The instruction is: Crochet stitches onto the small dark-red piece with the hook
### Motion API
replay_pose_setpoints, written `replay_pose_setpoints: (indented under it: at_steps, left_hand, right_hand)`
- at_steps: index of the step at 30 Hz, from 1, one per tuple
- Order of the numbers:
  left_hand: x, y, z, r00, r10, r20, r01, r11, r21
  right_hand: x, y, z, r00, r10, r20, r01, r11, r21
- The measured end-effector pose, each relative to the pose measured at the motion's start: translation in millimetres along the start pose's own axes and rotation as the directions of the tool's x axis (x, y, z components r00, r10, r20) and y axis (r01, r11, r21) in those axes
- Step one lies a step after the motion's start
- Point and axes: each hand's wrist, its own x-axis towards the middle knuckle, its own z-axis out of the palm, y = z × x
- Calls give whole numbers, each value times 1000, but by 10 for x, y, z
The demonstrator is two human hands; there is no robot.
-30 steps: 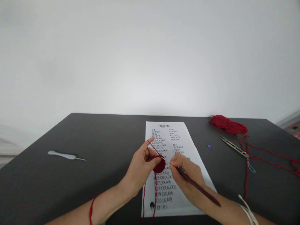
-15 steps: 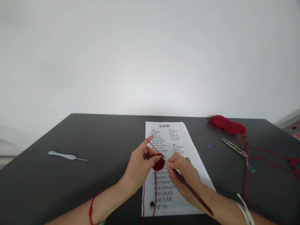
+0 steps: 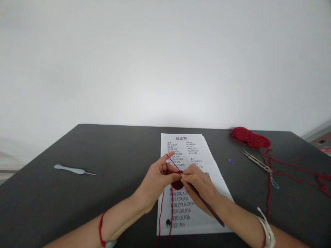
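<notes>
A small, round, dark red crocheted piece (image 3: 177, 185) is held up over the printed pattern sheet (image 3: 204, 227), at the centre of this clock face. The left hand (image 3: 155, 179) has its thumb pinched closed on the piece's upper edge from nine o'clock, while its index finger is extended towards two o'clock with a red working strand (image 3: 173, 163) running tautly from it to the stitches. The right hand's (image 3: 201, 186) fingers are closed in a pen-like grip around a dark brown crochet hook (image 3: 207, 205), its handle slanting towards four o'clock; its tip meets the piece's upper edge, and whether it is inside a stitch cannot be told. Two red strands trail towards six o'clock across the sheet. On the black table (image 3: 116, 148), a pale-handled crochet hook (image 3: 73, 169) lies at nine o'clock, a purple stitch marker (image 3: 231, 161) and metal thread snips (image 3: 256, 160) between two and three, and a red yarn skein (image 3: 250, 137) at two.
</notes>
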Motion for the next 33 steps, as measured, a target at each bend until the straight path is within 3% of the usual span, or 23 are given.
replay_pose_setpoints:
  at_steps: [3,6,8,10,12,17,19,22,23,25,27,28,30,33]
  left_hand:
    - [18,-5,-38,994,-92,62,98,989,-107]
    - [12,-20,-33,998,-55,26,58,991,-117]
    - [1,-19,-15,999,25,-22,-27,998,-52]
    - [-4,-7,-3,993,100,-68,-97,995,37]
    - [4,5,-5,981,163,-107,-151,982,112]
    - [50,-7,-65,951,286,-120,-243,927,285]
    - [56,-9,-90,944,321,-77,-273,889,368]
    - [45,13,-110,935,354,-15,-305,825,475]
    - [41,22,-113,933,359,-2,-310,808,501]
    - [40,33,-117,933,359,15,-313,792,524]
    - [47,30,-125,933,358,28,-319,791,522]
    - [51,24,-130,933,358,36,-322,790,522]
    - [54,11,-138,932,360,48,-328,779,535]
    - [38,11,-136,928,366,65,-334,746,575]
  right_hand:
    - [14,4,-49,983,-165,79,178,964,-199]
    - [13,-64,-8,994,-101,46,111,942,-316]
    - [4,-116,47,997,61,-47,-69,979,-194]
    - [-12,-147,83,956,257,-140,-257,966,23]
    - [-27,-152,85,907,387,-164,-357,915,186]
    - [-3,-123,-1,945,322,-64,-302,929,212]
    - [37,-120,-37,892,451,-41,-420,858,295]
    - [98,-128,-88,756,654,20,-584,661,471]
    - [111,-132,-107,755,655,32,-590,657,468]
    - [125,-141,-151,850,526,28,-501,791,350]
    - [129,-143,-200,961,269,65,-276,946,170]
    - [131,-141,-224,985,140,96,-149,984,98]
    - [133,-130,-263,985,-32,167,33,999,-3]
    - [132,-110,-284,972,-68,225,79,996,-40]
